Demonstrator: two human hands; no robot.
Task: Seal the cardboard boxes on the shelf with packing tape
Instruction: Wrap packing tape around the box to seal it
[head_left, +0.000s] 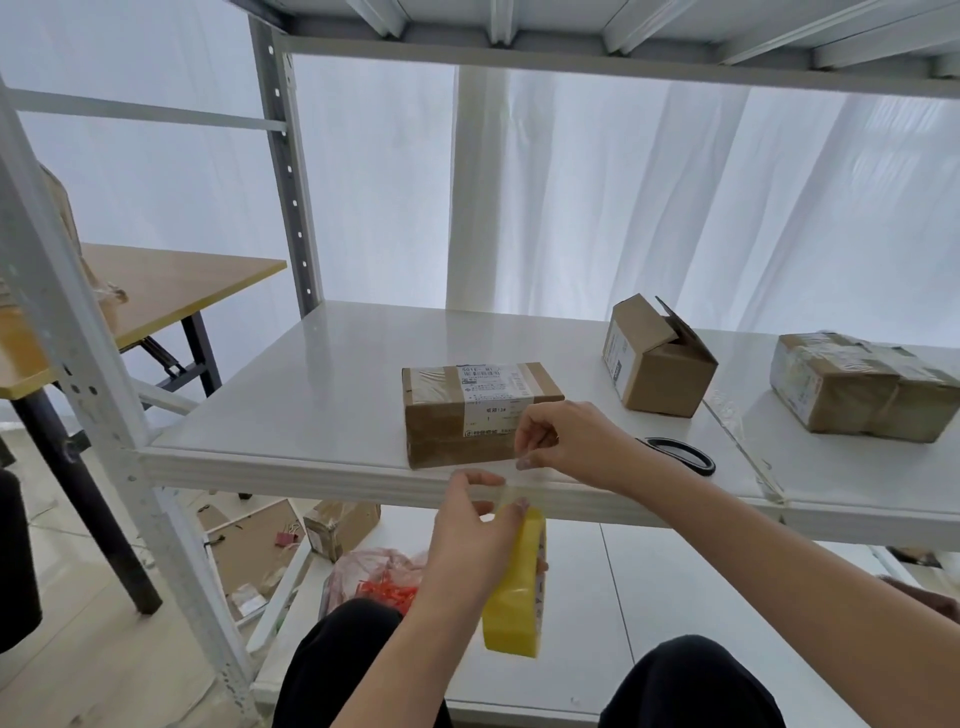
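While left hand (475, 530) grips tape roll (514, 597), right hand (566, 441) pinches free end (511, 475); film thin, clingy, so I judge: pinch corner only.

- Shelf board (311, 374): white, smooth and glossy, catching the light.
- Shelf frame (78, 364): pale painted metal, matt, punched with holes.
- Front cardboard box (441, 431): matt brown card, shiny clear tape over it, white paper label.
- Tape roll (514, 587): yellowish plastic, glossy.
- Tape strip (511, 475): thin clear film, barely showing.
- Open box (660, 364): plain matt cardboard.
- Far box (862, 384): cardboard under wrinkled, shiny tape.
- Scissors (680, 454): black handles with a slight sheen.
- Table (171, 280): wood-grain top, smooth.
- Curtain (623, 197): white, translucent, softly folded; cloth or plastic, hard to tell.
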